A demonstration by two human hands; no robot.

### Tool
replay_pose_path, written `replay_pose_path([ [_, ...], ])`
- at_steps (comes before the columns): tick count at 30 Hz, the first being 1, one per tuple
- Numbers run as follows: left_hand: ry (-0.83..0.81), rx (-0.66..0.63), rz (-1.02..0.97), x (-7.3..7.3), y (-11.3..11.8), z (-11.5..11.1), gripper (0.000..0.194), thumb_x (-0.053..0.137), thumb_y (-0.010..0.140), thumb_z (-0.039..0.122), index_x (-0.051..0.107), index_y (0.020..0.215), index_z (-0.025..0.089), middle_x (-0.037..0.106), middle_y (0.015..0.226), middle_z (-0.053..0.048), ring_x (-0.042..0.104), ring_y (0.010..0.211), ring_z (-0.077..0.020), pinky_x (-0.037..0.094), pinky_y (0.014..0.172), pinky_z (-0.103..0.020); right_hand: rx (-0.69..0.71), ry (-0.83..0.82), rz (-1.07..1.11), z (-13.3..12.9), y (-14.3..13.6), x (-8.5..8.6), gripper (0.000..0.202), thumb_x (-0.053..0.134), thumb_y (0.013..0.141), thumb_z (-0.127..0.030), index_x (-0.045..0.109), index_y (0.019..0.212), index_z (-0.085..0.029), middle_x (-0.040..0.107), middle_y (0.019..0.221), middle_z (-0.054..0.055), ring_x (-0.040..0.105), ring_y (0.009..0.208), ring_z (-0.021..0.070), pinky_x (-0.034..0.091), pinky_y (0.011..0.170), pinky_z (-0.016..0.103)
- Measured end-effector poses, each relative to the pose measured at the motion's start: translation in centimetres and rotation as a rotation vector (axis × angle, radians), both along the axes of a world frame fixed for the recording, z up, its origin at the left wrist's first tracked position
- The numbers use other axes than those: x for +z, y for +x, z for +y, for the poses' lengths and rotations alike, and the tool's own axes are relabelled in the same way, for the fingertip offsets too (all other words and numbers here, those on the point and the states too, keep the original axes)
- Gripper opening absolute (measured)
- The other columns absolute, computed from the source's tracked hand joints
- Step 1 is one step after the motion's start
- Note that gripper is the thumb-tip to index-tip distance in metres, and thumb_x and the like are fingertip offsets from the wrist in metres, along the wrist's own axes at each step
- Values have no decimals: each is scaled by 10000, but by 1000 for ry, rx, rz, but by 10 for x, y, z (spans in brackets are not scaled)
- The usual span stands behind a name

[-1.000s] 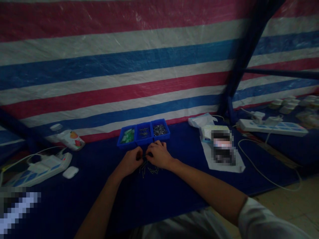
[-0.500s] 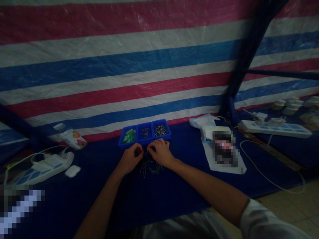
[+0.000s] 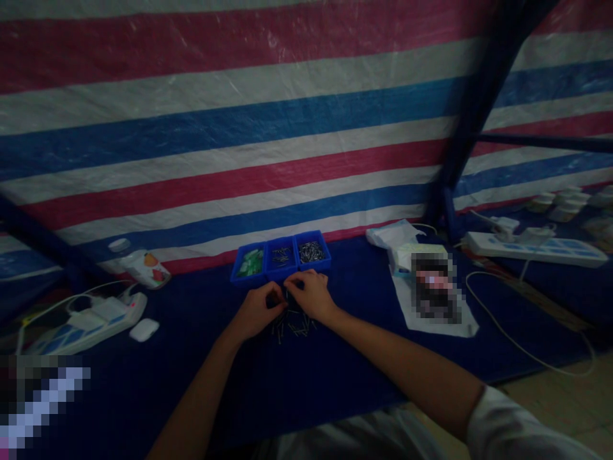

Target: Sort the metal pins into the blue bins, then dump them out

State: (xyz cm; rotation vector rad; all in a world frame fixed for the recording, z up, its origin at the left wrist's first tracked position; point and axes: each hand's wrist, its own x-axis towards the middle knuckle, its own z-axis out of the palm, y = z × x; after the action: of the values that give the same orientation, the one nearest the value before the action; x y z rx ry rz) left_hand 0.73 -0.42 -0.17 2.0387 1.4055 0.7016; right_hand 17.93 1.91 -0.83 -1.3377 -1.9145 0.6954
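My left hand [image 3: 258,310] is curled, its thumb and fingertips pinched together over the table. Close beside it on the right, my right hand [image 3: 312,295] also pinches, palm down. A thin sliver shows between the two sets of fingertips, too small and dim to name. Below the hands lies a loose pile of thin metal screws or nails [image 3: 299,328], partly covered by the fingers. Just beyond stands a blue three-section tray [image 3: 265,273]. Green pieces [image 3: 251,262] fill its left section, a few thin fasteners [image 3: 281,255] its middle, and many small metal pieces [image 3: 311,252] its right.
A power strip [image 3: 108,326], a small white case [image 3: 144,329] and a bottle [image 3: 146,267] are on the left. A tissue pack [image 3: 402,259] and white sheet [image 3: 405,306] lie right, near another power strip [image 3: 536,249] and a looping cable. Striped sheeting [image 3: 239,147] hangs behind.
My left hand has shifted slightly right, towards the right hand's fingertips. The whole view has moved a little. The loose pile and the tray look the same.
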Motion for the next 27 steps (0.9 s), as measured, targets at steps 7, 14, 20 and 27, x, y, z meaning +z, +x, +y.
replay_pose_path([
  [7,34,22,-38,-2,1,1,116,594,798,277,531,758,189,567,706,37,519,648,-127,390,611,-238,61,-45,254,0,-3,-4,144,607,857,-266,744,840,-228,756,876,10,667,854,170,422,874,341],
  [14,111,126,-118,0,-1,3,115,602,797,293,565,778,186,625,772,10,563,691,-141,430,660,-259,87,-112,521,8,-6,-15,96,652,786,-258,710,813,-187,734,824,31,670,775,162,503,764,303],
  [20,150,185,-233,-3,-6,7,145,614,802,327,588,795,184,644,837,-21,598,760,-165,454,710,-286,94,-53,556,8,-5,-14,154,628,772,-201,674,916,-173,707,841,26,651,768,144,504,744,290],
  [27,163,187,-242,0,-7,6,125,606,801,303,599,828,181,629,811,-13,590,733,-157,446,698,-285,188,82,307,1,-1,-8,157,578,832,-165,700,931,-181,695,855,35,629,784,146,484,756,294],
])
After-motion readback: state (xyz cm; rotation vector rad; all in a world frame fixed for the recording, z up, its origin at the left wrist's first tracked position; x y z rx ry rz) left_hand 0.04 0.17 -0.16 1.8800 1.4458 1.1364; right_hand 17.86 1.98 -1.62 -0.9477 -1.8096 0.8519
